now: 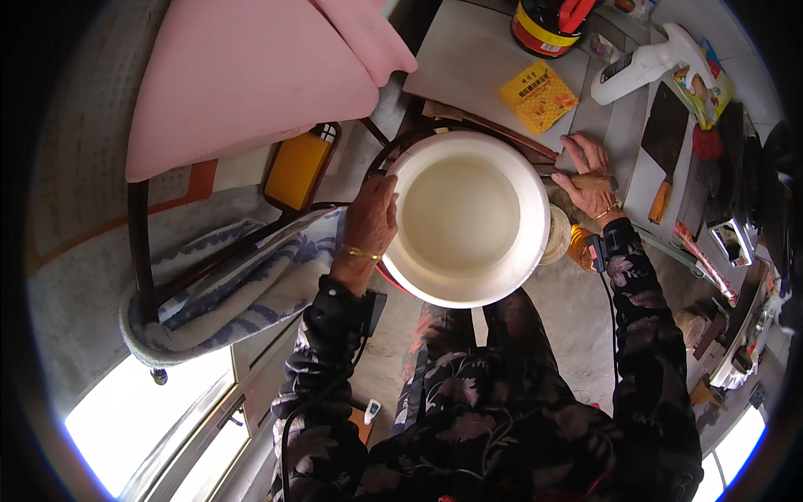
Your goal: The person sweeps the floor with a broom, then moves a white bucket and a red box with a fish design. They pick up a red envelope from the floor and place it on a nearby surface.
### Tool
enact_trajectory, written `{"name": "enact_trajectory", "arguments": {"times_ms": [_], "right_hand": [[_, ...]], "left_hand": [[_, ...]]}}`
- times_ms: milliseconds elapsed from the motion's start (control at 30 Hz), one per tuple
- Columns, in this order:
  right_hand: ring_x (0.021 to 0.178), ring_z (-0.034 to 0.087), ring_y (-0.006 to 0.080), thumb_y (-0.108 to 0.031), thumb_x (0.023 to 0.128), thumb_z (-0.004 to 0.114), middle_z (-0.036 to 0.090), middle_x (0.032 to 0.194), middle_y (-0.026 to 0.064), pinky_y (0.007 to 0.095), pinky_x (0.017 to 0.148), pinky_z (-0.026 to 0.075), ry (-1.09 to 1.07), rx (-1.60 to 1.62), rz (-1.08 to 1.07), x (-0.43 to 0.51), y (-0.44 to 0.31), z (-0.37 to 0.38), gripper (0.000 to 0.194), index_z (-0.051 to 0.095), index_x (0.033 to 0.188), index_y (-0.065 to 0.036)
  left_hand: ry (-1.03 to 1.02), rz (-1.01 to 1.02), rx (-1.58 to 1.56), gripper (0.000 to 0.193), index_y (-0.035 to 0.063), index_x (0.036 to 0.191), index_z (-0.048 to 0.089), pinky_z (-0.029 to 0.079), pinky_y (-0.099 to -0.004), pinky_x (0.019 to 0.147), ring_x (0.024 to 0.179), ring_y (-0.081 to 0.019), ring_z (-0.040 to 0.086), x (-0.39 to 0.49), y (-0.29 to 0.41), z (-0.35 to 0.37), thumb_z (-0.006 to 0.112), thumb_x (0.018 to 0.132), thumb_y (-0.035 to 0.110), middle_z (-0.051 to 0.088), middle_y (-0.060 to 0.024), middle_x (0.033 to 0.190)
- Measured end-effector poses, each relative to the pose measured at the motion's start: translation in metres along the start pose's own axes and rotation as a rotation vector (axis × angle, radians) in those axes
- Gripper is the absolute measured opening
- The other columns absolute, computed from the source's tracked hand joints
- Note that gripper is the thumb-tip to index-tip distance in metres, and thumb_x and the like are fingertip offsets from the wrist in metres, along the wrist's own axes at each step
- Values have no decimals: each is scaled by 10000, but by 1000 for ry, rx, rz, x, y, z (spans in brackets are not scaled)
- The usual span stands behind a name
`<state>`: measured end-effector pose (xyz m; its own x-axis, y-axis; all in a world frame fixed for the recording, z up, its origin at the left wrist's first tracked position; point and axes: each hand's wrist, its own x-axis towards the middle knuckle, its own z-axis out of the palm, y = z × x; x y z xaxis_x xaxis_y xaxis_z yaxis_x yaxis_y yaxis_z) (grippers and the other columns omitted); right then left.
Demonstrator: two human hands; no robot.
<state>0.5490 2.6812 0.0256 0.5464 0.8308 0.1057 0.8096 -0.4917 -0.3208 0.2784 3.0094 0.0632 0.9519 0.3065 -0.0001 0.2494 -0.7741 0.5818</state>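
A white basin [538,219] of cloudy, pale liquid stands before me, at the dark washstand frame. On its left rim lies my left hand [370,219], thumb at the edge and fingers curled around the outer side. Part of a red rim shows beneath the basin at the lower left. To the right, my right hand [588,179] leans on the edge of a tiled counter [618,135], fingers spread. A brown piece shows by that palm; whether the hand presses on it I cannot tell. Nearest those fingertips is a yellow packet [538,97] bearing writing.
A cleaver [664,135], a white spray bottle [646,69] and a black-and-red container [546,31] sit on the counter. Pink towels [263,81] hang at upper left, a blue-and-white towel [251,295] below. An orange bottle [582,248] stands below the counter edge.
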Motion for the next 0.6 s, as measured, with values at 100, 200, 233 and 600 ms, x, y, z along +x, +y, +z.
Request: {"name": "enact_trajectory", "arguments": {"times_ms": [100,200,233,600], "right_hand": [[1204,459,362,-403,855,654,473,1340,154,478,1022,358,54,59,61,0,-3,11,633,482,1384,-103],[1236,440,370,-413,861,649,454,1373,172,482,1047,342,119,150,107,1,-7,17,672,442,1408,-83],[1258,427,372,-422,861,645,443,1392,176,482,1063,330,130,140,99,2,-7,18,686,431,1413,-77],[1370,337,381,-471,858,609,343,1505,191,516,1135,258,71,-173,1,11,-5,21,745,382,1445,-73]], "left_hand": [[125,32,-1,289,7,1158,550,500,-442,824,963,-406,586,29,-4,8,553,870,-17,591,-208,1047],[151,-8,-7,271,1,1133,569,499,-442,807,960,-412,582,57,-17,19,535,866,-25,593,-210,1058],[134,-29,23,259,-1,1119,574,497,-447,799,954,-414,581,66,-22,23,533,864,-22,593,-211,1051],[-122,-241,177,203,-21,993,618,486,-489,804,956,-428,586,143,-68,69,580,794,-3,611,-229,1000]]}}
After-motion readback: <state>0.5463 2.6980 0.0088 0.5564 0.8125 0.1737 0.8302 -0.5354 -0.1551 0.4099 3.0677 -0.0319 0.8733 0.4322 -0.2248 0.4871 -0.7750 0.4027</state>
